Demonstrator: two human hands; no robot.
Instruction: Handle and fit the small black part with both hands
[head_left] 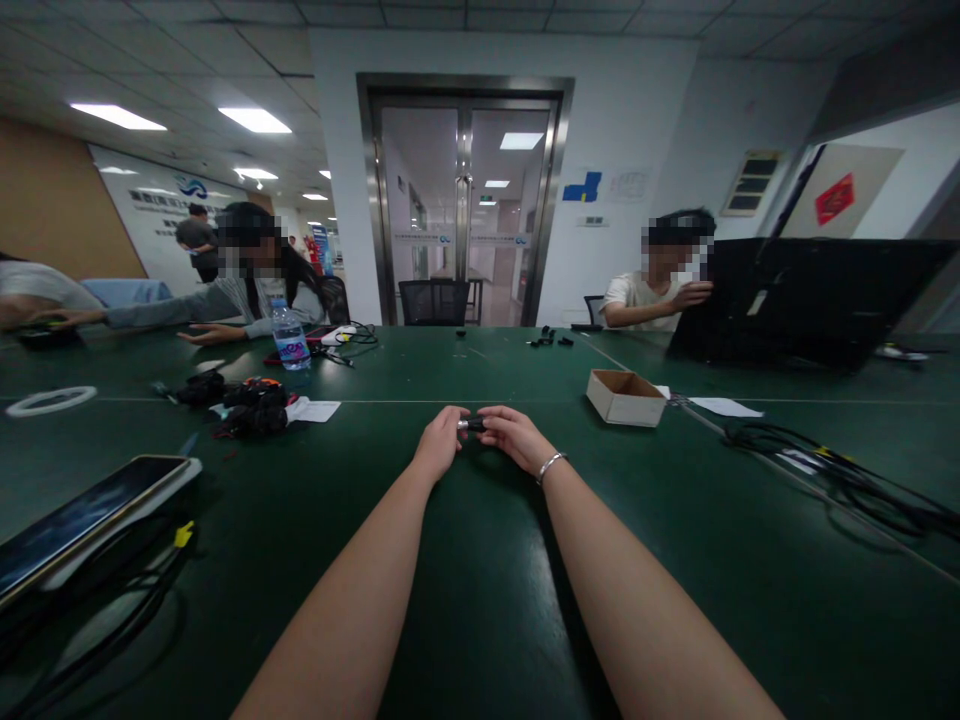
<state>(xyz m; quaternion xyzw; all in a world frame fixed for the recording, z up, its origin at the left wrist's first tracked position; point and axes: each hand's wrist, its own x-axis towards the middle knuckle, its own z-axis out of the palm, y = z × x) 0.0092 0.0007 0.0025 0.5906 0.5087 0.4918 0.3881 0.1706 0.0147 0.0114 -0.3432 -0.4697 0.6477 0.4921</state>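
Note:
Both arms reach forward over the green table (480,560). Between the fingertips lies a small black cylinder with a silvery end (472,425), too small to name more exactly. My left hand (441,443) is closed on its silvery end. At the black end, the thumb and fingers of my right hand (517,437) pinch it from the other side. A silver bracelet (550,467) circles my right wrist. Nearest on the right stands a small open cardboard box (624,400).
Bundled black items (255,405), a water bottle (291,340), a phone (82,520) and a looped cable (142,590) are on the left. Coiled black cables (840,475) and a large black panel (810,300) lie to the right. Several people sit around the table.

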